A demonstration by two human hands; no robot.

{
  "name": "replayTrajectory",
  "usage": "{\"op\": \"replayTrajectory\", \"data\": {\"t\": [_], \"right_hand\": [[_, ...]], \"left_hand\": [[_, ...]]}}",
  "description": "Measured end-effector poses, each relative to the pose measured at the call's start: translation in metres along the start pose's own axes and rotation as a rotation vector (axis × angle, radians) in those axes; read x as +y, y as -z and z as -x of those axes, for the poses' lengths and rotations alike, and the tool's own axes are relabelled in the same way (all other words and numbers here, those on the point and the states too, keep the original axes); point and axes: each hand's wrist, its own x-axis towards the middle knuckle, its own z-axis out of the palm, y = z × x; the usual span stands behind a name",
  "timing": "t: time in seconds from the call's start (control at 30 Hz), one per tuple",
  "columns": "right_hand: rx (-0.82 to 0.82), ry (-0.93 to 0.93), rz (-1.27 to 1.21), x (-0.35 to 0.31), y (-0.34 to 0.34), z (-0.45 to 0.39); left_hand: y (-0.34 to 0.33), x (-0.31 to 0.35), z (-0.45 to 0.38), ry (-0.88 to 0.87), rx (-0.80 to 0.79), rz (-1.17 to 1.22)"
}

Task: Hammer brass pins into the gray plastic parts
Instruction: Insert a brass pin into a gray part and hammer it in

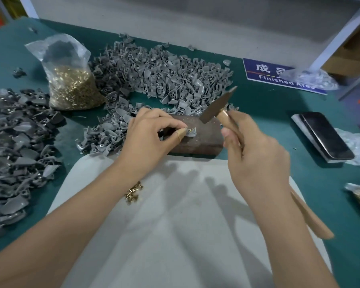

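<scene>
At the centre of the frame the left hand [152, 140] pinches a brass pin [189, 128] against a gray plastic part [190, 133] lying on a rusty metal block [197, 138]. Just right of it, the right hand [256, 161] has its grip closed round the wooden handle of a hammer [217, 107], whose head is raised above the block. Heaps of gray parts [164, 73] cover the green worktop [268, 104] in the upper middle

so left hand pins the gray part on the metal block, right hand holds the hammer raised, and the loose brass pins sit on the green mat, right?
Not quite. In the head view the loose brass pins lie on the white cloth, not the green mat. The rest stands: left hand holds the gray part on the metal block, right hand raises the hammer.
</scene>
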Motion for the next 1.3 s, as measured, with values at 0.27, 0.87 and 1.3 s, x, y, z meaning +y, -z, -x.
{"op": "replayTrajectory", "data": {"t": [0.27, 0.87, 1.3], "right_hand": [[0.135, 0.005, -0.064, -0.007, -0.003, 0.002], [0.035, 0.002, -0.004, -0.014, -0.008, 0.004], [0.120, -0.023, -0.011, -0.010, -0.005, 0.005]], "left_hand": [[0.002, 0.000, -0.002, 0.016, -0.010, 0.016], [-0.001, -0.002, -0.001, -0.022, 0.036, -0.024], [-0.001, -0.002, 0.000, -0.022, 0.045, -0.053]]}}
